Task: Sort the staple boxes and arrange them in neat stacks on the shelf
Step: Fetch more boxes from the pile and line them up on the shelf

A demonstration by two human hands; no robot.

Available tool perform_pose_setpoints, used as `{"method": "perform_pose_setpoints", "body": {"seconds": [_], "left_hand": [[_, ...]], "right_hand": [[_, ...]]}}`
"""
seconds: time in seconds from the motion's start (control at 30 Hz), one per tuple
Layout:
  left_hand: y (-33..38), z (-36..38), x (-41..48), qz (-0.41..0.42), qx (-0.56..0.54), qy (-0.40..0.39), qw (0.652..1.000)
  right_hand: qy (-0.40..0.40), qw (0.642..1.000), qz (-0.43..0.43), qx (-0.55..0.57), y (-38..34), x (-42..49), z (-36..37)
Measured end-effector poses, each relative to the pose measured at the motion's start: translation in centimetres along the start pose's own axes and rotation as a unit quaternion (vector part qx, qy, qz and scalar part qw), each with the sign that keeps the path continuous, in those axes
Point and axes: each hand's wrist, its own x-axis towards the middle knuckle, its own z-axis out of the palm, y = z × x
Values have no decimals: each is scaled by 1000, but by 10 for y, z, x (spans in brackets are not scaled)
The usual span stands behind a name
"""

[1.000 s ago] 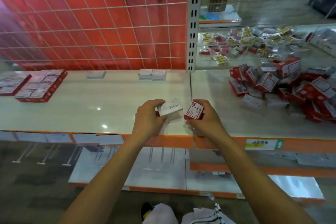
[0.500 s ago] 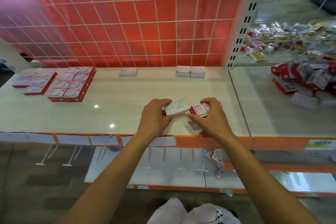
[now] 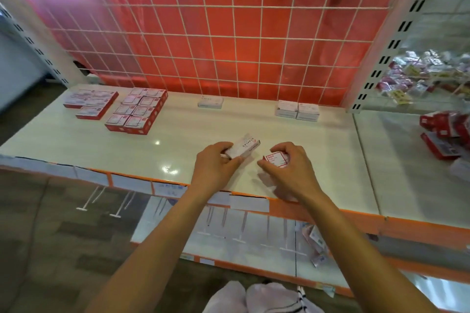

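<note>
White staple box [image 3: 243,148] is gripped in the left hand [image 3: 216,169] at the shelf [image 3: 254,124] front; the right hand [image 3: 290,168] pinches a red staple box [image 3: 276,159], perhaps touching down. White stacks [image 3: 297,110] at one o'clock, red stacks [image 3: 137,112] at ten o'clock: land edges flush.

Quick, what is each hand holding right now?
Left hand: holds the white staple box.
Right hand: holds the red staple box.

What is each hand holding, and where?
Left hand grips a white staple box by its near end; right hand pinches a red box by its edges.
</note>
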Motion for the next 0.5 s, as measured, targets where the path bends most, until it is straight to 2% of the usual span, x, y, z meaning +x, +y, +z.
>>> {"method": "perform_pose_setpoints", "body": {"seconds": [0.23,0.5], "left_hand": [[9,5,6,-30,-51,47,997],[-1,2,16,-53,-42,62,996]], "right_hand": [[-51,996,-76,-6,-12,18,9],[-54,996,-66,-16,-8,38,11]]}}
